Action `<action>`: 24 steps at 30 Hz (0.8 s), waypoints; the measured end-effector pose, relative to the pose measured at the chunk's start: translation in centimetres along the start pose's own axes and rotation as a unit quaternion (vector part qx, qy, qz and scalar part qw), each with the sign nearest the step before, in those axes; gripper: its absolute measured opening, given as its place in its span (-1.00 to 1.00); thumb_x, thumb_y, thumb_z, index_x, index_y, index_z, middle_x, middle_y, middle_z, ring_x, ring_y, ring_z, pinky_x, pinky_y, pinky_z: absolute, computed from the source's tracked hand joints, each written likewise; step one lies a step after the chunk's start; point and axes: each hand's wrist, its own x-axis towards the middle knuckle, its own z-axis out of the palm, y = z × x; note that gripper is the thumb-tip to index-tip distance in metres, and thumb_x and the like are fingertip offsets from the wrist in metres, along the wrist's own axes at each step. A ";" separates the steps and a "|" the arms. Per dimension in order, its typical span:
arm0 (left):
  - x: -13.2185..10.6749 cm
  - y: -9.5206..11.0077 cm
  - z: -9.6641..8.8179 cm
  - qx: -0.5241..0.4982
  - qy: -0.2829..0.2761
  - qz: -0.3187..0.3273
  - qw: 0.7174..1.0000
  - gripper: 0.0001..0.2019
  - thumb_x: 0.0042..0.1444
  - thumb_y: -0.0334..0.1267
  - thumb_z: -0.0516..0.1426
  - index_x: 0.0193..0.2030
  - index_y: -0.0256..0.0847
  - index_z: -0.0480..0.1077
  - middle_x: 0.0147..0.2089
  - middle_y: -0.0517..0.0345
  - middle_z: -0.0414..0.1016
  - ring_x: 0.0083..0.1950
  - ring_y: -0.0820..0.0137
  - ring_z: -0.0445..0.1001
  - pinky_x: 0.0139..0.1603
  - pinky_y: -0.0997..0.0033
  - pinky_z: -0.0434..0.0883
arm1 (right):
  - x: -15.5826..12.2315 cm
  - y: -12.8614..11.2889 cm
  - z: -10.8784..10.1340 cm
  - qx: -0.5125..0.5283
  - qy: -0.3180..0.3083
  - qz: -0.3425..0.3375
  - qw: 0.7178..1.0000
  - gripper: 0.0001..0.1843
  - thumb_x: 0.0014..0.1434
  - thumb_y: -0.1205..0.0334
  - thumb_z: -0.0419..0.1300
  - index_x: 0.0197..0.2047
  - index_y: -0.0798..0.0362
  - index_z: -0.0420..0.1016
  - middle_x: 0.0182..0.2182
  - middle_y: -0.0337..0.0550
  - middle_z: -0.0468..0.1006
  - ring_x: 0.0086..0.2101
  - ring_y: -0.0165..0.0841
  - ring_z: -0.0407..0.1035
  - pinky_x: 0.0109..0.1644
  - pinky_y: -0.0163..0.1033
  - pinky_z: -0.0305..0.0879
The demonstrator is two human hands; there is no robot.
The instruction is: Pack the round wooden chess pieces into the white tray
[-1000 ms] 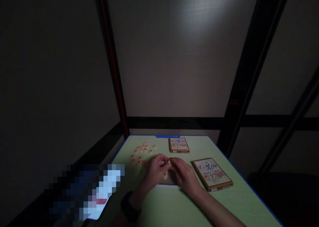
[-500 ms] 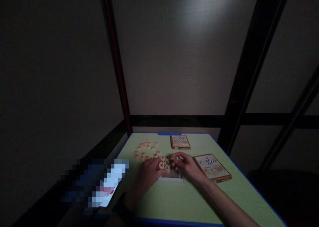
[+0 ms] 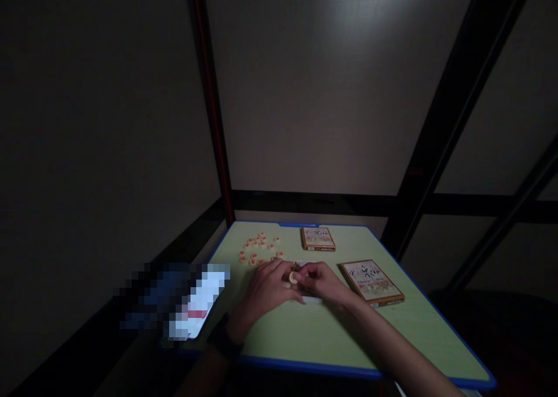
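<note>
My left hand (image 3: 267, 286) and my right hand (image 3: 325, 282) meet at the middle of a green table (image 3: 331, 339). Their fingers are curled together around a small round pale game disc (image 3: 293, 278), and I cannot tell which hand grips it. Beneath the hands lies a pale flat tray (image 3: 311, 298), mostly hidden. Several more discs with red marks (image 3: 258, 249) lie scattered on the table beyond my left hand.
Two flat printed boxes lie on the table: a small one (image 3: 318, 239) at the far edge, a bigger one (image 3: 370, 281) right of my right hand. A blurred-out patch (image 3: 183, 301) sits at the table's left edge. Dark frame bars (image 3: 431, 129) stand behind.
The view has tilted so the table sits higher and smaller. My hands parted half a second ago, showing a pile of discs, and have closed together again over one disc.
</note>
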 end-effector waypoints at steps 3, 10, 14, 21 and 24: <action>-0.3 -1.2 -0.9 0.017 -0.050 -0.035 0.998 -0.46 -0.29 -0.02 0.44 -0.14 -0.11 0.44 -0.13 0.14 0.54 -0.10 0.24 0.48 -0.16 0.38 0.31 | -0.8 0.0 -0.5 -0.180 0.062 -0.019 0.981 -0.77 0.16 0.16 0.25 -0.47 0.11 0.51 -0.48 -0.16 0.46 -0.45 -0.38 0.31 -0.38 -0.31 0.21; -1.4 -3.6 0.7 0.047 -0.149 -0.026 0.987 -0.72 -0.05 0.01 0.31 -0.39 -0.16 0.48 -0.32 0.12 0.58 -0.28 0.28 0.48 -0.34 0.42 0.20 | -1.9 -0.2 1.3 -0.394 0.061 -0.024 0.917 -0.88 0.11 0.48 0.19 -0.38 0.13 0.53 -0.31 0.00 0.50 -0.38 -0.33 0.42 -0.28 -0.28 0.27; -1.6 -2.4 1.1 0.042 -0.154 0.011 0.987 -0.76 0.12 -0.04 0.22 -0.36 -0.18 0.49 -0.31 0.09 0.60 -0.28 0.30 0.50 -0.32 0.43 0.22 | -1.5 -0.5 1.9 -0.417 0.021 0.042 0.908 -0.85 0.10 0.50 0.17 -0.30 0.17 0.56 -0.18 0.09 0.50 -0.31 -0.31 0.46 -0.23 -0.28 0.28; -1.3 -1.4 0.6 0.052 -0.170 0.014 0.984 -0.81 0.15 -0.11 0.22 -0.35 -0.19 0.49 -0.28 0.08 0.61 -0.26 0.28 0.51 -0.32 0.42 0.23 | -1.1 -2.2 2.4 -0.425 -0.035 0.140 0.894 -0.75 0.19 0.44 0.16 -0.08 0.23 0.57 -0.03 0.20 0.47 -0.17 -0.21 0.50 -0.09 -0.24 0.32; -1.3 -1.4 0.5 0.046 -0.176 0.002 0.983 -0.83 0.14 -0.14 0.23 -0.35 -0.19 0.50 -0.28 0.09 0.61 -0.26 0.29 0.50 -0.31 0.42 0.22 | -1.1 -3.0 2.7 -0.431 -0.036 0.151 0.889 -0.76 0.20 0.43 0.15 -0.11 0.21 0.60 -0.04 0.21 0.46 -0.18 -0.19 0.50 -0.11 -0.23 0.33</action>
